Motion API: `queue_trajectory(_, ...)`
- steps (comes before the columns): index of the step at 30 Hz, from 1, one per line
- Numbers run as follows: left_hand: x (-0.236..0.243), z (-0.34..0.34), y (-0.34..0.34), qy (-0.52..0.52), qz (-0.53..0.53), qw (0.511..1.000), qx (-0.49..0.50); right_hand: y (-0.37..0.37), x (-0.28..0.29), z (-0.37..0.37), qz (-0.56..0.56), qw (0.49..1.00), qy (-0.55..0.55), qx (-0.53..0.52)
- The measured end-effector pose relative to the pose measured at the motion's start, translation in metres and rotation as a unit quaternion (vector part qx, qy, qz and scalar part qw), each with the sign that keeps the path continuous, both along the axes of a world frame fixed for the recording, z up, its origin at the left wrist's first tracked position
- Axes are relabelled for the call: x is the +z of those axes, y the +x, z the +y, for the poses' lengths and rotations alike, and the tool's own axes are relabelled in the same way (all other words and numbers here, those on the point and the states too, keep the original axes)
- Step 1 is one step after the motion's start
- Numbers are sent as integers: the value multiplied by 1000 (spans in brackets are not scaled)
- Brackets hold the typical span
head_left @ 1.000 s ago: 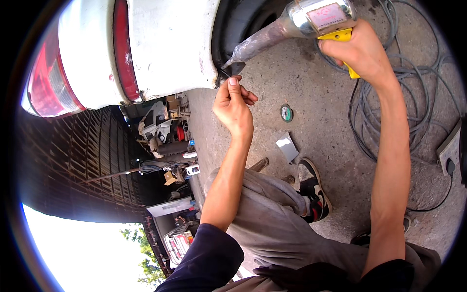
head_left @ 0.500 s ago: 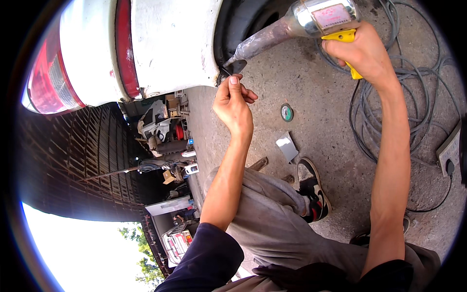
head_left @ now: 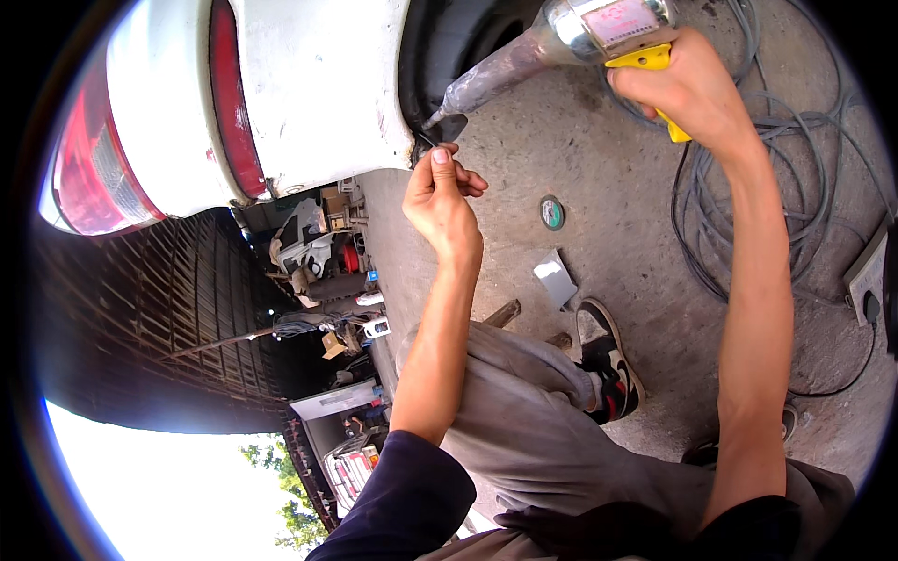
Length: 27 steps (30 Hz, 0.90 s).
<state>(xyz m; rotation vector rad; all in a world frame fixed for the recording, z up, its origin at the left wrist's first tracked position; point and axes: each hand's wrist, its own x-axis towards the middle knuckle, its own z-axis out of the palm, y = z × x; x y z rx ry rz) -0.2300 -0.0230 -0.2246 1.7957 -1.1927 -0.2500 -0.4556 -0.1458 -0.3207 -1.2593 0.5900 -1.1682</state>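
My left hand (head_left: 443, 210) pinches a thin dark rod (head_left: 427, 139) between thumb and forefinger. The rod reaches up to the lower corner of a white vehicle bumper (head_left: 323, 89), beside the wheel arch edge. My right hand (head_left: 697, 98) grips the yellow handle of a hot air gun (head_left: 505, 73) with a shiny metal body and a long, stained barrel. Its narrow nozzle points at that same bumper corner, close to the rod's tip. Behind the nozzle lies the dark wheel arch (head_left: 421, 61); whether the nozzle touches anything I cannot tell.
Coiled grey cables (head_left: 800, 187) lie on the concrete floor at the right, near a power strip (head_left: 870, 266). A small green-and-black disc (head_left: 552, 213) and a grey flat piece (head_left: 556, 280) rest between my arms. Cluttered workshop goods (head_left: 309, 248) stand at the left.
The view has shifted slightly, so the bumper and both hands appear a little further left. Both grips and the nozzle's place at the bumper corner look much the same.
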Motion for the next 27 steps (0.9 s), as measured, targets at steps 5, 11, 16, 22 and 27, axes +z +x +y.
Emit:
queue_trajectory(5, -5, 2, 0, 3, 10, 1000, -4, 3, -9, 5, -16, 1000, 3, -24)
queue_trajectory(11, -1, 0, 0, -1, 14, 1000, -5, -10, 9, 2, 3, 999, 49, 20)
queue_trajectory(16, -2, -1, 4, -5, 14, 1000, -8, -7, 10, 2, 6, 996, 85, 31)
queue_trajectory(22, -3, -1, 3, -16, 4, 1000, -9, -8, 16, 3, 17, 992, 119, 37)
queue_trajectory(27, -2, 0, 1, -16, 16, 1000, -11, -6, 18, 5, -10, 993, 112, 25)
